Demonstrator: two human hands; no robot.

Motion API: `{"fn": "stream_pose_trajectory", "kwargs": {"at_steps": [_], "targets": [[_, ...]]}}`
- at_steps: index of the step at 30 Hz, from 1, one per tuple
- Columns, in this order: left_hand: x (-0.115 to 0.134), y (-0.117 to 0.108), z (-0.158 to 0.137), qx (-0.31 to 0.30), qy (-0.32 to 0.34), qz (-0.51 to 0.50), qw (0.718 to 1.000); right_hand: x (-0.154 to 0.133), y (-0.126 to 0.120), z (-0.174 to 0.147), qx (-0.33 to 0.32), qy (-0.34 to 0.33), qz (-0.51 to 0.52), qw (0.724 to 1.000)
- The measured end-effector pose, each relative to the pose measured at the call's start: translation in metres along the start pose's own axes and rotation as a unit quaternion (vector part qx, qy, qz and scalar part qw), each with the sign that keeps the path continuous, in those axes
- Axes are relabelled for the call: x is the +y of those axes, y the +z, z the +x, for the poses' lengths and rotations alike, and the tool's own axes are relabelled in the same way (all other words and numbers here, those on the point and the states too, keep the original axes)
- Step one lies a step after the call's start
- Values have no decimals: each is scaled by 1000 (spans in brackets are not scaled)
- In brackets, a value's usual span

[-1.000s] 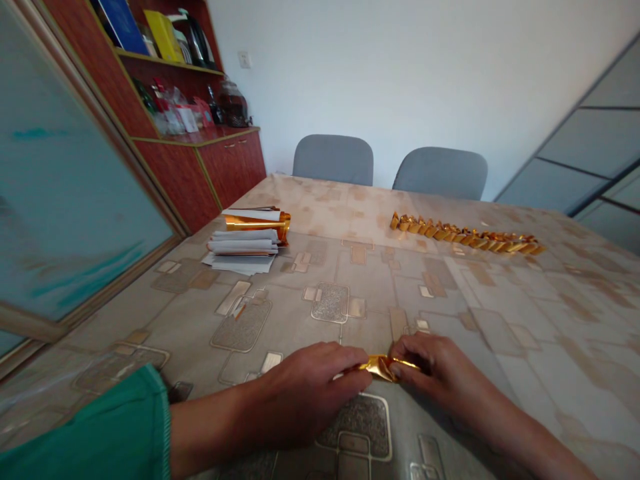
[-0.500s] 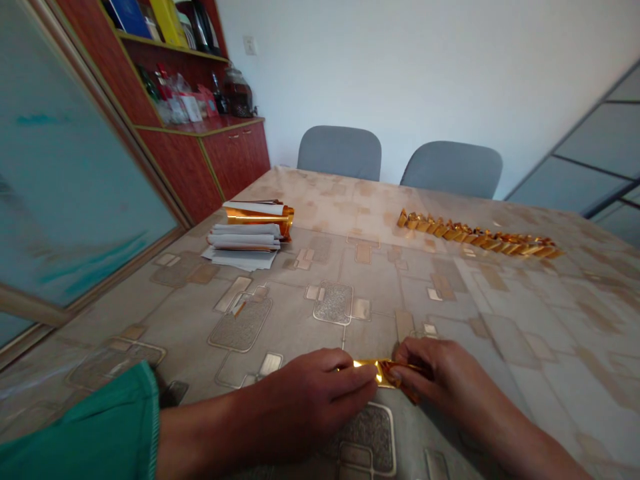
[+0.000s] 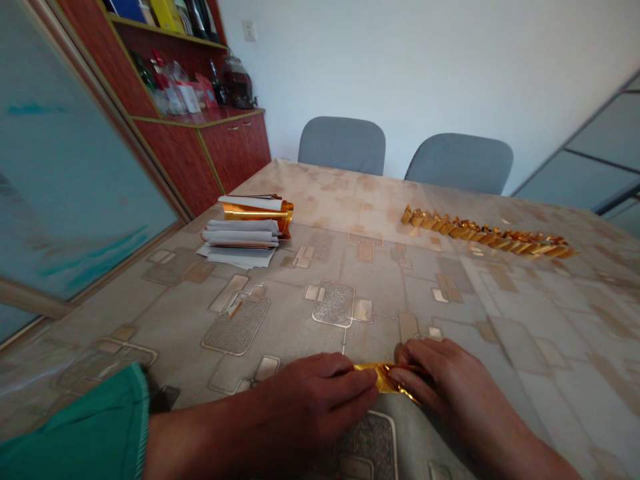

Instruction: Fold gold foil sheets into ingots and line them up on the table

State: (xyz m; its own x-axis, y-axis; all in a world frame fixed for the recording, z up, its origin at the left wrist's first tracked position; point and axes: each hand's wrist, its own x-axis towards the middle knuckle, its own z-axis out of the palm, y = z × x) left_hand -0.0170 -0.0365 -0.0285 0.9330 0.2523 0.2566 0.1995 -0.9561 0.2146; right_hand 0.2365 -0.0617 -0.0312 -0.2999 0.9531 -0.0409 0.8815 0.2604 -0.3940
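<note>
Near the front of the table, a strip of shiny gold foil paper (image 3: 381, 377) lies between my two hands. My left hand (image 3: 325, 393) presses its fingers together over the left end of the paper, hiding that end. The right end is pinched between the thumb and fingers of my right hand (image 3: 437, 373), where the paper looks folded and creased. Farther left sits a stack of loosely curled sheets (image 3: 243, 235), white on one side, with a gold sheet (image 3: 257, 213) showing behind. At the back right, several folded gold paper pieces (image 3: 485, 233) stand in a long row.
A patterned cover lies over the table (image 3: 285, 313). A small scrap (image 3: 234, 308) rests left of centre. Two grey chairs (image 3: 343, 143) stand at the far edge, by the white wall. A red-brown cabinet (image 3: 235, 150) with bottles and a glass jar (image 3: 237, 81) is at back left.
The view has shifted slightly. Both hands stay on the gold paper, and its right part appears a little flatter, with a bright edge showing below the right thumb.
</note>
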Motion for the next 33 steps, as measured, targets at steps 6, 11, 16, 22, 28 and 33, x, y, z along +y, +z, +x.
{"fn": "stream_pose_trajectory", "kwargs": {"at_steps": [6,11,16,22,28,33], "targets": [[0,0,0,-5,-3,-4,1000,1,1,2,-4,-5,-26,1000],[1,-3,1,-28,-5,3,1000,0,-3,6,-45,17,-57,997],[2,-2,2,-28,-5,8,1000,-3,-10,12,-80,15,-32,996],[2,-4,3,-24,2,6,1000,2,-9,12,-68,-15,-15,997],[2,-5,4,-21,-9,2,1000,9,-6,12,-39,-45,-25,998],[3,-4,5,-40,-10,1,999,11,-6,12,-36,-78,-65,994]]}}
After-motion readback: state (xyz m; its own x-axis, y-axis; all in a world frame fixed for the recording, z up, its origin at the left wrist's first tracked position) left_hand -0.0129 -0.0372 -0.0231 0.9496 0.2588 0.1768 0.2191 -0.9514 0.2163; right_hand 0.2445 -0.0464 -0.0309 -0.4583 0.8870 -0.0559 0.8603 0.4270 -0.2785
